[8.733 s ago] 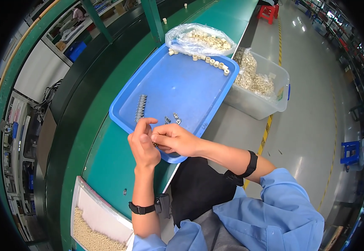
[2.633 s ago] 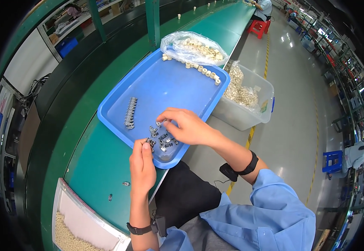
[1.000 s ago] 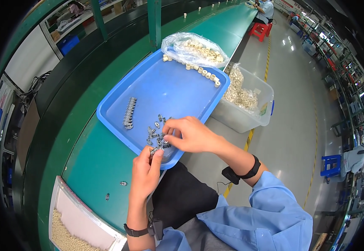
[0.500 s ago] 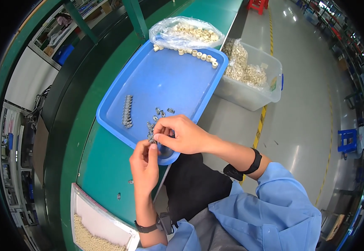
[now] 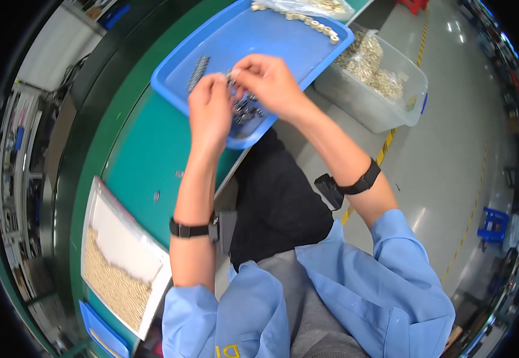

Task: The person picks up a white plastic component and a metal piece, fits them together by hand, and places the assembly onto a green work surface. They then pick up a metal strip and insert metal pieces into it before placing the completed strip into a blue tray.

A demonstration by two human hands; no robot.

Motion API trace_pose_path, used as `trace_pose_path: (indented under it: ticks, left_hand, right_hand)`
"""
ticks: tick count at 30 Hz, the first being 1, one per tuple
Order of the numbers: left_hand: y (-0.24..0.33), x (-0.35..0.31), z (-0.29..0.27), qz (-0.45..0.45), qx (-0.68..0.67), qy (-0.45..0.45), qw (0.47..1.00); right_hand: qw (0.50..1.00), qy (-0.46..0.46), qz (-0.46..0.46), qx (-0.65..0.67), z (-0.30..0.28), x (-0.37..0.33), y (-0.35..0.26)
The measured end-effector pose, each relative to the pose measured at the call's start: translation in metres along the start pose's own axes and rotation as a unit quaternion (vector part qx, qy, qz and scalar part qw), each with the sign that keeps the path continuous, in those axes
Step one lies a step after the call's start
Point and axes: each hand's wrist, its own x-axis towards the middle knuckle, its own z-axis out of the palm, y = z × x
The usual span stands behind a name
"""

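Observation:
Over the blue tray, my left hand and my right hand meet with their fingertips close together. Both are closed in a pinch around something small and greyish, too blurred to name. Loose small dark metal parts lie in the tray's near corner, just below my fingers. To the left of my left hand, a neat row of small grey metal parts lies on the tray floor. Short cream-coloured tubes are lined up along the tray's far side.
A clear bag of cream pieces lies at the tray's far end. Right of the bench stands a clear plastic bin with filled bags. A white tray of beige pieces and two small metal parts are on the green bench.
My view has shifted, so the tray appears higher and more of the white tray shows. My hands have come off the tray's near corner, uncovering the loose metal parts, and stay fingertip to fingertip.

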Motion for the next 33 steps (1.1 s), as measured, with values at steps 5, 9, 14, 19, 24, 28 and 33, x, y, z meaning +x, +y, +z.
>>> trace_pose_path:
  ticks: [5, 9, 14, 19, 24, 28, 33]
  left_hand:
    - [-0.012, 0.017, -0.008, -0.005, 0.005, 0.024, 1.0]
    - [-0.016, 0.016, -0.017, 0.124, 0.207, 0.051, 0.969]
    - [0.005, 0.007, -0.025, 0.105, 0.454, 0.026, 0.884]
    - [0.027, -0.033, -0.031, 0.133, 0.461, 0.005, 0.878]
    - [0.035, -0.124, -0.022, 0.241, 0.321, -0.031, 0.916]
    - [0.054, -0.18, -0.036, 0.292, 0.313, -0.096, 0.899]
    - [0.074, -0.198, -0.083, 0.333, 0.314, -0.13, 0.88]
  right_hand:
    - [1.0, 0.024, 0.01, 0.009, 0.005, 0.007, 0.006]
    - [0.956, 0.032, 0.01, -0.29, -0.012, 0.011, 0.009]
    - [0.763, 0.034, -0.108, -0.636, -0.014, -0.002, -0.005]
    - [0.821, 0.056, -0.243, -0.513, -0.001, -0.071, -0.035]
    - [0.837, -0.149, -0.288, -0.441, 0.032, -0.218, -0.004]
    - [0.897, -0.261, 0.077, -0.349, 0.022, -0.241, 0.11]
    - [0.848, -0.264, -0.203, -0.413, 0.011, -0.254, 0.295]
